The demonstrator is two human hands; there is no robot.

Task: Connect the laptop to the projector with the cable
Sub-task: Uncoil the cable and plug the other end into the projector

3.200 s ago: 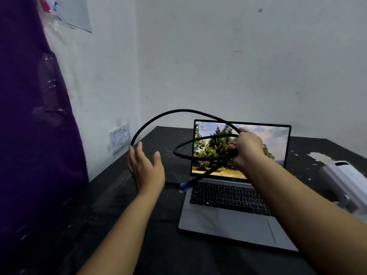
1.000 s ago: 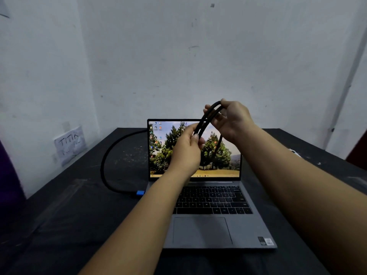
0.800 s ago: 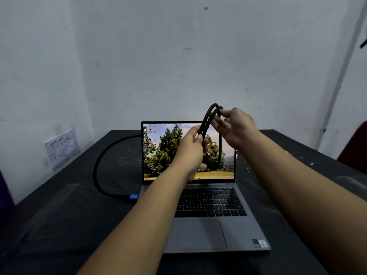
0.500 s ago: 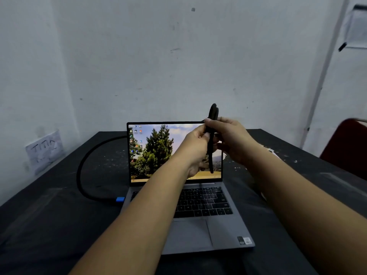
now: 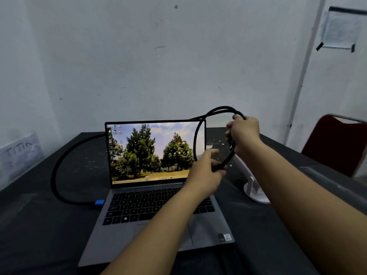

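Observation:
An open grey laptop [image 5: 155,225] sits on the black table [image 5: 39,225], its screen showing trees. A black cable [image 5: 59,159] curves round the laptop's left side, and its blue plug [image 5: 99,202] meets the laptop's left edge. The cable runs behind the screen and forms a loop [image 5: 195,139] in the air at the right. My left hand [image 5: 206,171] pinches the bottom of that loop. My right hand [image 5: 243,132] grips its top right part, with a blue bit showing under the fingers. A white projector [image 5: 253,187] stands behind my right forearm, mostly hidden.
A red chair [image 5: 335,143] stands at the table's right side. White walls close off the back and left; a handwritten paper label [image 5: 19,153] hangs on the left wall and a taped sheet [image 5: 339,30] on the right one.
The bunched cable has been pulled open into a wide loop. My right hand has moved right and my left hand down. The view has swung right, so the projector and chair show.

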